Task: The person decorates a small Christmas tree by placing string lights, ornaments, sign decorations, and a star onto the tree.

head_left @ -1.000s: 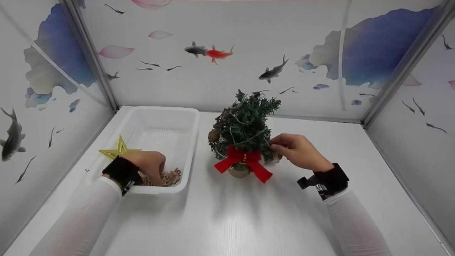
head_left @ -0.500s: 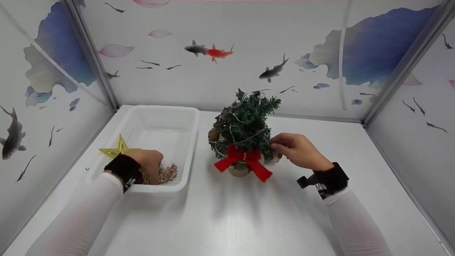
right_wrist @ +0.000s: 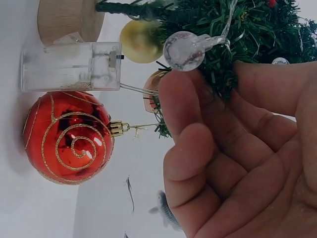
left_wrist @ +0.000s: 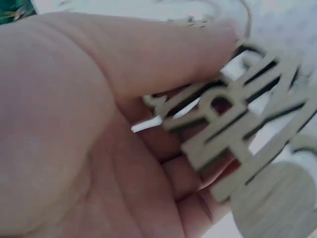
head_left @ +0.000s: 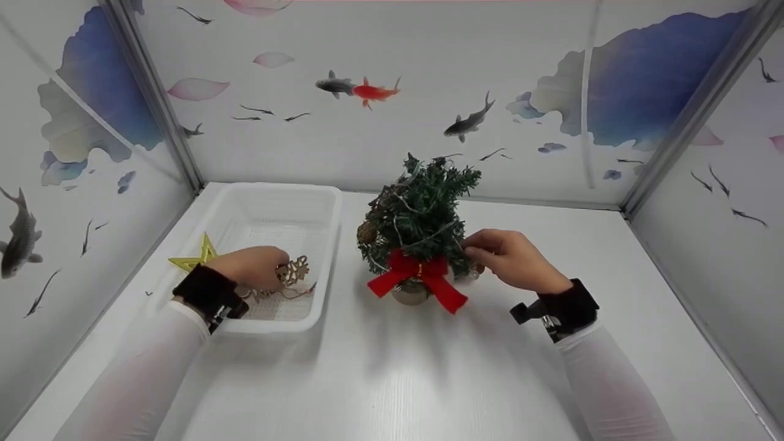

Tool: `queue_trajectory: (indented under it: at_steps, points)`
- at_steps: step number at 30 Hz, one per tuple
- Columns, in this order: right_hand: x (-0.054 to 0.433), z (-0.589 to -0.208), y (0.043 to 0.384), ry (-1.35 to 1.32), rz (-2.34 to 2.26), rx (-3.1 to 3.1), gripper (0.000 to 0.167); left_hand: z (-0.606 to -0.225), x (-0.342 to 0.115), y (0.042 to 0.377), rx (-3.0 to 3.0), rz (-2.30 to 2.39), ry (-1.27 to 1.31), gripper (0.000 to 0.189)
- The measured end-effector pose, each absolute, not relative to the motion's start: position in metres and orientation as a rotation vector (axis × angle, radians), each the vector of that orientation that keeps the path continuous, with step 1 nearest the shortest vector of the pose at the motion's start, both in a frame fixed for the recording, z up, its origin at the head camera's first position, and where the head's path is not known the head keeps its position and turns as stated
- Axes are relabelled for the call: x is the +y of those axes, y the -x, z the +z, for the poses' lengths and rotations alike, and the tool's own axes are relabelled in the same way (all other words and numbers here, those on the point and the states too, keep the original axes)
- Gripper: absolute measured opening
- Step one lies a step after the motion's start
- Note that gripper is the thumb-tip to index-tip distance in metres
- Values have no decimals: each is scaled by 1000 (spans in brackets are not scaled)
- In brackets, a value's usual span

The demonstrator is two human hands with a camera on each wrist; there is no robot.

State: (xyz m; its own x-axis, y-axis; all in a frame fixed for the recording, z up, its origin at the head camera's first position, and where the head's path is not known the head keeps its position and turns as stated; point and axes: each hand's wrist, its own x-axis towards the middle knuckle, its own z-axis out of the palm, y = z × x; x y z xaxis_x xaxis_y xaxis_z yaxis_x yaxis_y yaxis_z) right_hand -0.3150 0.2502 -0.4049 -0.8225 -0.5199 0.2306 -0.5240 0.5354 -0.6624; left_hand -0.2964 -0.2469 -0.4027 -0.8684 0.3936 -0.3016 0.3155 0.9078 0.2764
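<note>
My left hand (head_left: 251, 266) grips a flat wooden cut-out letter ornament (head_left: 294, 271) over the white basket (head_left: 334, 245). In the left wrist view, its carved letters and round wooden disc (left_wrist: 275, 198) show between thumb and fingers, with a thin cord above. A small artificial Christmas tree (head_left: 429, 208) with a red bow (head_left: 422, 269) stands right of the basket. At its right side, my right hand (head_left: 514, 260) pinches a branch tip (right_wrist: 223, 82). A clear bulb (right_wrist: 184, 51) touches or nearly touches those fingers.
A gold star (head_left: 199, 254) lies at the basket's left side, partly behind the left hand. A red bauble (right_wrist: 69, 144), a gold bauble (right_wrist: 141, 42) and a clear battery box (right_wrist: 72, 67) are near the tree's wooden base (right_wrist: 69, 22). Printed walls enclose the white table (head_left: 392, 380).
My left hand has risen from the basket's bottom with the wooden ornament, which now shows beyond the fingers. The right hand keeps its place on the tree.
</note>
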Motion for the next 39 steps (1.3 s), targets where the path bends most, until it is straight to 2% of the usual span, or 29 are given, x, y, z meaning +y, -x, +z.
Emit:
queue_trajectory:
  at_steps: [4,10,13,17,22,26,39]
  points:
    - [250,-405,315,-927,1189,-2753,20,-390,-251,297,2747,514,-473,4]
    - [249,-405,315,-923,1186,-2744,19,-367,-250,294,2874,767,-552,27]
    - [249,-406,316,-930,1185,-2743,19,-357,-244,292,2896,911,-580,32]
    - [251,-407,314,-935,1190,-2742,19,-349,-235,288,2901,1089,-664,27]
    - [251,-405,314,-936,1176,-2739,20,-341,-222,280,2823,1389,-692,12]
    - [251,-403,315,-929,1175,-2740,19,-334,-207,270,2720,1611,-659,22]
    - [248,-399,312,-845,1157,-2596,14,-332,-144,242,2452,1998,-903,23]
